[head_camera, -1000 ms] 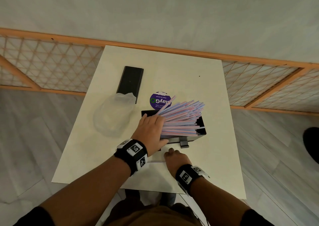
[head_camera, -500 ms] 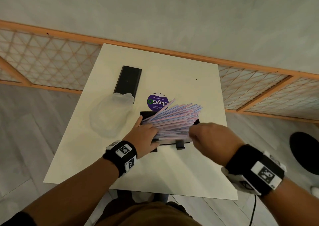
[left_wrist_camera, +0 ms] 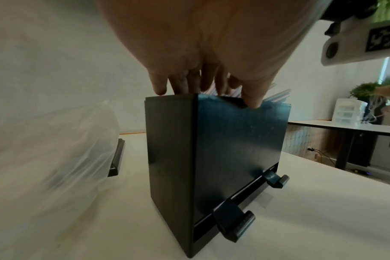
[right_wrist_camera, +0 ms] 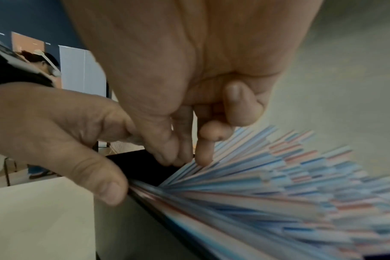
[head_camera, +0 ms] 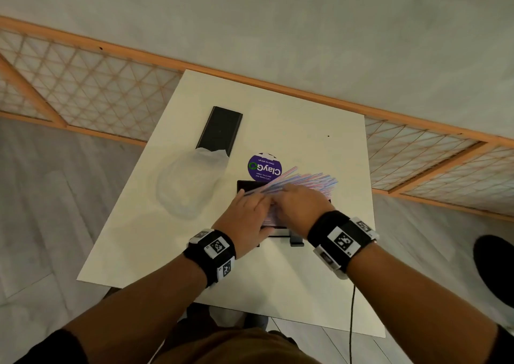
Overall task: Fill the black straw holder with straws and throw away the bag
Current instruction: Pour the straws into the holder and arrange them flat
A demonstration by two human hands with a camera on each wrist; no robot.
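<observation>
Straws (head_camera: pixel 303 181) are fanning under curled right fingers (right_wrist_camera: pixel 204 154), grasp unclear; left fingers (left_wrist_camera: pixel 159 87) are gripping the holder (left_wrist_camera: pixel 234 149) rim.

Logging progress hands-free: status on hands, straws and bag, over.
Left hand grips rim of black rectangular straw holder; right hand: fingers on fanned pink-and-blue striped straws, grip unclear. Clear plastic bag on white table, not binned.

The left hand (left_wrist_camera: pixel 211 44) reaches down onto the black straw holder (left_wrist_camera: pixel 234 149), its fingers (left_wrist_camera: pixel 183 82) over the top rim and its thumb (left_wrist_camera: pixel 254 95) pressed on the front wall. Straws (left_wrist_camera: pixel 278 95) poke up behind that rim. Left of the holder lies a clear bag (left_wrist_camera: pixel 51 158), with a black lid (left_wrist_camera: pixel 117 158) beyond it.
</observation>
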